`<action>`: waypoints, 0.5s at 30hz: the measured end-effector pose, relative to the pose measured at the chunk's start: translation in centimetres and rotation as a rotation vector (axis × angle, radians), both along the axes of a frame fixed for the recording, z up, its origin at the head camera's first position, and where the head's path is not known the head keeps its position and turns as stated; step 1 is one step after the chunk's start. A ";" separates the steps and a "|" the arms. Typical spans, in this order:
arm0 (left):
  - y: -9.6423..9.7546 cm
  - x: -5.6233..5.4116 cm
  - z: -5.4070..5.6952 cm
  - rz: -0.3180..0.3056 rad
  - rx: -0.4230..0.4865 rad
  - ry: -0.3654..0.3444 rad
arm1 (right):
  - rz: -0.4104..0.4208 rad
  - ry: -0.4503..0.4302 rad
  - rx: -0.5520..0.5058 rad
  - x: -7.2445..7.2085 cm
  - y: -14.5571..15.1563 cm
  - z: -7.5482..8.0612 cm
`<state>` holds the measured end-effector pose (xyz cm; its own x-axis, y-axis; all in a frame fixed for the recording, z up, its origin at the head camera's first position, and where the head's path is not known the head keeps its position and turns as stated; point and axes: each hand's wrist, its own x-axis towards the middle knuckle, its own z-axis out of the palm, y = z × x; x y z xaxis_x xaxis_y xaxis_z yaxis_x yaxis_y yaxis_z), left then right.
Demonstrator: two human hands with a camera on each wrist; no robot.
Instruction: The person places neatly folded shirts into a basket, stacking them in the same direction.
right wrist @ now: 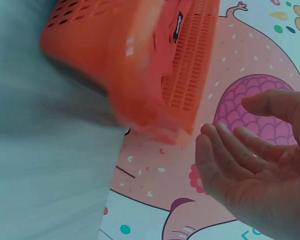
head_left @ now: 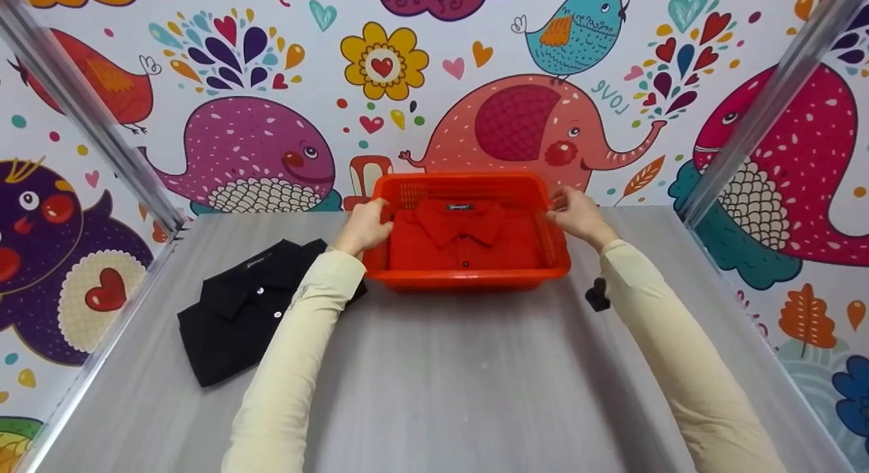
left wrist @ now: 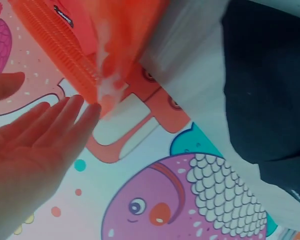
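Observation:
A red plastic basket (head_left: 468,275) with perforated walls is at the far side of the table, by the patterned wall. Inside it lies a folded red collared shirt (head_left: 434,239), its collar and dark buttons facing up. My left hand (head_left: 364,227) is at the basket's left side; the left wrist view shows its fingers extended, fingertips right at the basket's corner. On the other side, my right hand (head_left: 580,216) has its fingers loosely bent, and in the right wrist view they are just off the basket's corner, with nothing between fingers and thumb.
A folded black collared shirt (head_left: 237,310) with white buttons lies on the table left of the basket, partly behind my left sleeve. A small black object (head_left: 597,294) sits beside my right forearm. Metal posts (head_left: 753,113) stand at both back corners.

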<state>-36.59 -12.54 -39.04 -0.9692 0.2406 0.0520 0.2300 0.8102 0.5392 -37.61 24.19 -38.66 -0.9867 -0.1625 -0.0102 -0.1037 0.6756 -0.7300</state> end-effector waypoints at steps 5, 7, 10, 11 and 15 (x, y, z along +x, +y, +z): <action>-1.0 0.6 -0.7 0.007 0.008 0.000 | 0.043 -0.009 0.010 0.5 0.2 -0.3; -1.4 0.8 -0.9 0.013 0.016 -0.017 | 0.068 -0.005 0.016 0.8 0.2 -0.4; -2.0 1.2 -1.3 0.006 0.020 -0.025 | 0.109 0.014 0.024 1.2 0.0 -0.5; -2.2 1.4 -1.3 0.004 0.019 -0.025 | 0.123 0.019 0.027 1.4 -0.1 -0.5; -3.4 2.2 -1.3 -0.012 0.006 -0.015 | 0.160 0.033 0.030 2.0 -0.3 -0.7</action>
<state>-34.37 -15.93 -40.32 -0.9670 0.2518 0.0388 0.2314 0.8041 0.5476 -35.57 23.89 -39.38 -0.9482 -0.3174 0.0144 -0.2349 0.6699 -0.7043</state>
